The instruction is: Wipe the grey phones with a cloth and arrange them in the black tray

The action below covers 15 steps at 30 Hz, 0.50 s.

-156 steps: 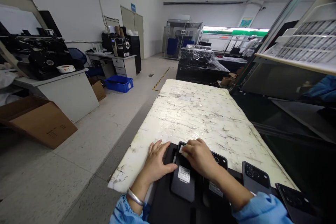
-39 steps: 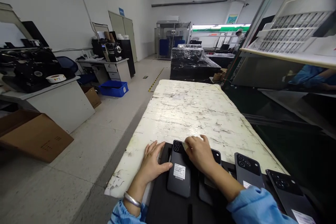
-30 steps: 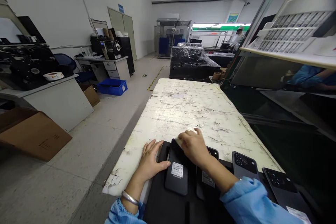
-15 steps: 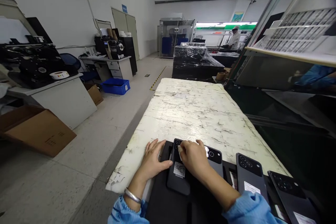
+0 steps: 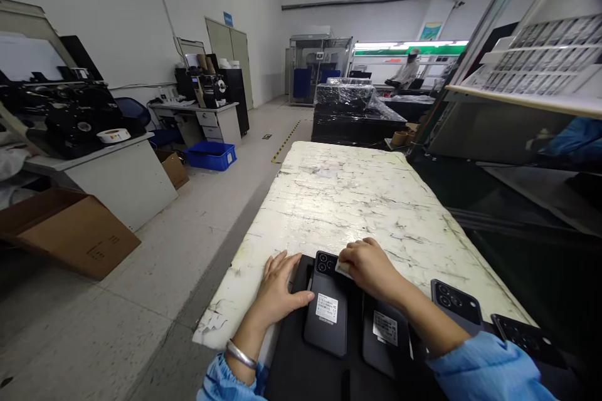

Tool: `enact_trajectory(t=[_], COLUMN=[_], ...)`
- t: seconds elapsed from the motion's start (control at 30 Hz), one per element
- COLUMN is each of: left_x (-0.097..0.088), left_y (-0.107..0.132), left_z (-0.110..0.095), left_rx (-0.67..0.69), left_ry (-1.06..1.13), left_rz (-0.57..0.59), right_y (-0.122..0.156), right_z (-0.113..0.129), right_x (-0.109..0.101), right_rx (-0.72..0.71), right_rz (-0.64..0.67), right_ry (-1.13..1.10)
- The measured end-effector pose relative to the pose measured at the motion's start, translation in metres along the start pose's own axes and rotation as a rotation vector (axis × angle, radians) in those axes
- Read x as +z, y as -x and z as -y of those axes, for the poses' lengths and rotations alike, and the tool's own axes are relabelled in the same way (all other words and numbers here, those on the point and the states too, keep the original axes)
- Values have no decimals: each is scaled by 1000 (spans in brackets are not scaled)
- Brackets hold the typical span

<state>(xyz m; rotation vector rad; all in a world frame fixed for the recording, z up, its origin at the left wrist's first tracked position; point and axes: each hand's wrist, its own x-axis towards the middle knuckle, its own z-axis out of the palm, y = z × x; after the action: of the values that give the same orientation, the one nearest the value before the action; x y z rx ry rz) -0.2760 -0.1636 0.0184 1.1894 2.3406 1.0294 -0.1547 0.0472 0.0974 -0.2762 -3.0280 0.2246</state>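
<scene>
A black phone (image 5: 325, 332) lies back up on a black tray (image 5: 301, 369), its camera block at the far end and a white label on its back. My left hand (image 5: 277, 291) rests at the tray's left edge with fingers spread, its thumb tip at the phone's left side. My right hand (image 5: 371, 268) is closed, pinching a small pale piece (image 5: 344, 268) beside the camera block; I cannot make out its kind. Under my right hand lies a second labelled phone (image 5: 383, 341), its top hidden. Two more phones, a third (image 5: 456, 304) and a fourth (image 5: 531, 338), lie at the right.
The worn, cracked pale tabletop (image 5: 348, 194) stretches ahead. A shelf (image 5: 522, 97) with white racks overhangs on the right. On the left floor are a cardboard box (image 5: 89, 232) and a blue bin (image 5: 211, 155). A person (image 5: 408, 69) is at a far bench.
My right hand has moved right, off the first phone's camera block, uncovering the lenses, and a pale piece now shows in its fingers. My left hand stays nearly in place. The view has shifted slightly.
</scene>
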Motion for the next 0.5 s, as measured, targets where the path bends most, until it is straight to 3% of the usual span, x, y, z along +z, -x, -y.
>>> enact_trajectory(t=[0.1,0.27,0.37,0.5], left_x=[0,-1,-1,0], left_y=[-1,-1,-1,-1], left_z=[-1,-1,-1,0], left_rx=[-11,-7,-6,-3], left_ry=[1,1,-3,-7], left_rz=[6,5,-3,-15], right_y=[-8,-26,-32,-22], right_z=[3,37,46,34], right_x=[2,23,36,42], right_rx=[16,-37,48,207], right_rz=[-54,-122,-201,-280], right_ry=[7,53,94,143])
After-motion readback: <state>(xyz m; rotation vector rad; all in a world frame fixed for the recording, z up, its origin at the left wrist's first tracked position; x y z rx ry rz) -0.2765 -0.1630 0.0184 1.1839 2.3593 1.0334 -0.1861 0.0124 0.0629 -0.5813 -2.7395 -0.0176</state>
